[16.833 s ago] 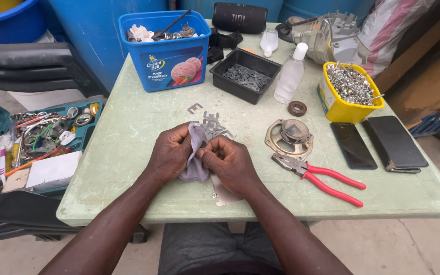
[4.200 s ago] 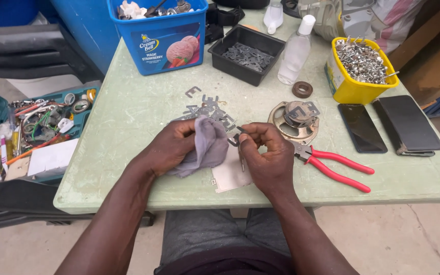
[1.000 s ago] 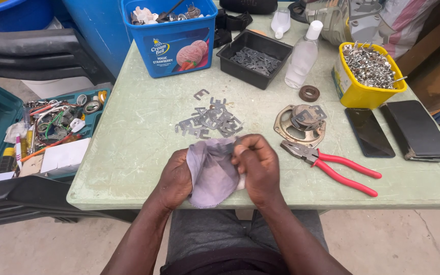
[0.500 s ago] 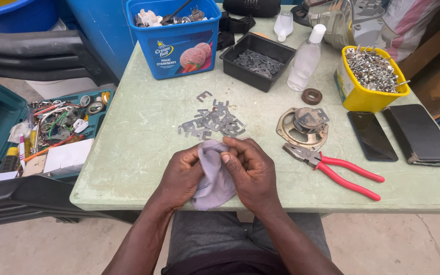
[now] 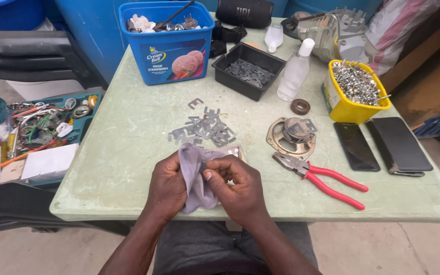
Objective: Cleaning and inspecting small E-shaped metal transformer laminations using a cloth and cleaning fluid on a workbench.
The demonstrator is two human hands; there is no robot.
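Both hands share one grip on a grey cloth (image 5: 195,178) at the near edge of the pale green tabletop (image 5: 123,147). On the left, the left hand (image 5: 169,186) closes around the cloth's left side, fingers curled tight. The cloth hangs bunched between the hands, its long axis running near to far, its loose end pointing down toward the near edge. On the right, the right hand (image 5: 238,186) pinches a fold of it between thumb and fingers; whether a small part sits inside the fold cannot be told. Neither hand is nearer, since both touch the cloth.

Just beyond the hands lies a scatter of flat grey metal stampings (image 5: 204,130). Far left, off the tabletop, sits a teal tray of wires and tape (image 5: 36,137). At the far edge stand a blue tub (image 5: 171,43) and a black tray (image 5: 248,71) of similar stampings. To the right lie a speaker frame (image 5: 291,137), red-handled pliers (image 5: 322,175) pointing left, a yellow tub of screws (image 5: 355,91) and two dark phones (image 5: 378,147).
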